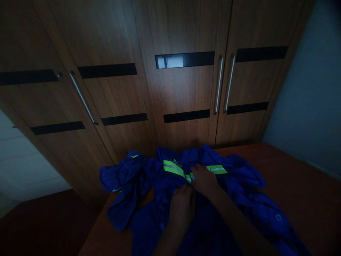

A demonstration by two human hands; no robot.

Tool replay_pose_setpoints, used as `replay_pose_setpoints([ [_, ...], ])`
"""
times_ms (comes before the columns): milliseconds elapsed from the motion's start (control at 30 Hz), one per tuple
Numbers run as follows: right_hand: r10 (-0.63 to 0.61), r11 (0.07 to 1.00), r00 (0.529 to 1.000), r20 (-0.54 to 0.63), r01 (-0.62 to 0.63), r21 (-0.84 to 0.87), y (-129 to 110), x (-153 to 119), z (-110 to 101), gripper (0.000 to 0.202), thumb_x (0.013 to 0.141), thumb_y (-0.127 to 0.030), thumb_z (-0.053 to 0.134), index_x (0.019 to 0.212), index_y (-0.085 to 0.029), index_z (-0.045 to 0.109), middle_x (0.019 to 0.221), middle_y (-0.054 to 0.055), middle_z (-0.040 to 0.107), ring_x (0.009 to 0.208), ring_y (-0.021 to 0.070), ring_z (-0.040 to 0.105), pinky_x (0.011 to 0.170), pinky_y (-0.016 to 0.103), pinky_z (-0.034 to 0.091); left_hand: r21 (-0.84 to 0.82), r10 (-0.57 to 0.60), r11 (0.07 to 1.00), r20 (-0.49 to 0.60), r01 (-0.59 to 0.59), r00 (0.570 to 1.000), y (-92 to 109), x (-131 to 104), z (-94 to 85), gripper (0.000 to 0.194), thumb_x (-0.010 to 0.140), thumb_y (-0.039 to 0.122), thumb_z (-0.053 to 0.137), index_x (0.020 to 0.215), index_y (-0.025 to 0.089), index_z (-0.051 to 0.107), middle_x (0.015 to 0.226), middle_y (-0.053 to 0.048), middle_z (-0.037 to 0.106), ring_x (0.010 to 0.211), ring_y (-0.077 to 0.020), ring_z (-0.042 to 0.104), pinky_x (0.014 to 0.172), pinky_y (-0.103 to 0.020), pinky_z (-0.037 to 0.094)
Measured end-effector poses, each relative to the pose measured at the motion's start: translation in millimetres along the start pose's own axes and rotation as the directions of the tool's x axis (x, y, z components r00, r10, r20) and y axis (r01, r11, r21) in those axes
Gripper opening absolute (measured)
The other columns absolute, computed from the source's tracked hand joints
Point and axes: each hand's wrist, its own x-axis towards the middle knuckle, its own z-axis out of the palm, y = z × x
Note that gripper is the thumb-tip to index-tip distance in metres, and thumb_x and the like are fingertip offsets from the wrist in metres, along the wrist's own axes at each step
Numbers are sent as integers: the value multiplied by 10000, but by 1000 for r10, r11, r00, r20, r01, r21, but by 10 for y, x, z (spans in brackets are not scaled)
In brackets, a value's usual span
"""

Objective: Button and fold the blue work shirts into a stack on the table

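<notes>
A dark blue work jacket (165, 192) with yellow-green and silver reflective strips across the chest lies front side up on a reddish-brown surface. My left hand (182, 204) is closed on the front edge of the jacket, just below the chest strip. Slightly higher and to the right, my right hand (204, 179) has its fingers curled over the same front opening, covering part of the strip. Whatever fastener sits between the fingers is hidden by them and the dim light. One sleeve (122, 199) is bunched at the left; the other side of the jacket spreads rightward.
Behind the jacket stands a wooden wardrobe (183, 85) with black inlaid bands and long metal handles. The reddish-brown tabletop (301, 192) extends to the right, towards a pale wall (306, 106). At the left, the surface ends above a dark floor (45, 227).
</notes>
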Motion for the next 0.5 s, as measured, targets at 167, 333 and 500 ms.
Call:
replay_pose_setpoints([
  [167,-6,1000,1000,16,6,10,120,-52,54,360,761,-111,527,1104,-199,590,1019,89,635,932,211,617,759,292,442,-75,-27,997,-19,26,999,-17,-10,-4,167,835,91,473,848,198,600,860,-25,616,835,-175,589,739,-279,426],
  [333,124,992,989,-76,-123,15,77,21,137,309,784,-65,472,1057,-145,594,1031,156,611,954,262,607,723,338,458,-39,5,999,24,-4,1000,6,-42,-12,194,839,96,459,816,193,626,840,-33,610,819,-179,588,739,-289,429],
  [500,197,974,968,-158,-174,146,104,298,209,261,829,-117,455,1012,-164,636,1043,148,644,963,244,611,744,333,464,-68,75,995,48,-72,996,23,-66,-28,223,841,103,463,839,203,662,840,-45,612,833,-182,590,763,-293,437],
])
